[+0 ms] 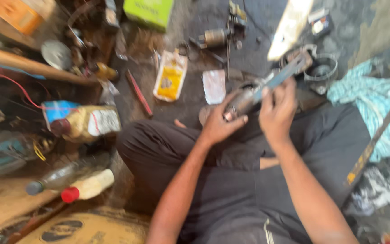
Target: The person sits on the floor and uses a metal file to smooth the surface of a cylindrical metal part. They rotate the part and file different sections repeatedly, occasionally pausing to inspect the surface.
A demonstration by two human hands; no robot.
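Note:
I sit cross-legged on a dirty workshop floor in dark trousers. My left hand [220, 122] grips a grey cylindrical metal part [242, 101] above my lap. My right hand [277, 110] holds a long flat grey-blue tool [283, 74], whose lower end rests against the metal part and whose upper end points up and to the right. The picture is blurred, so the exact contact between tool and part is unclear.
Bottles [84, 123] and a red-capped one [86, 186] lie to my left. A yellow packet [171, 77], a red-handled tool [138, 92], a green box [150, 11], metal motor parts [321, 70] and a teal cloth [375, 97] lie on the floor around me.

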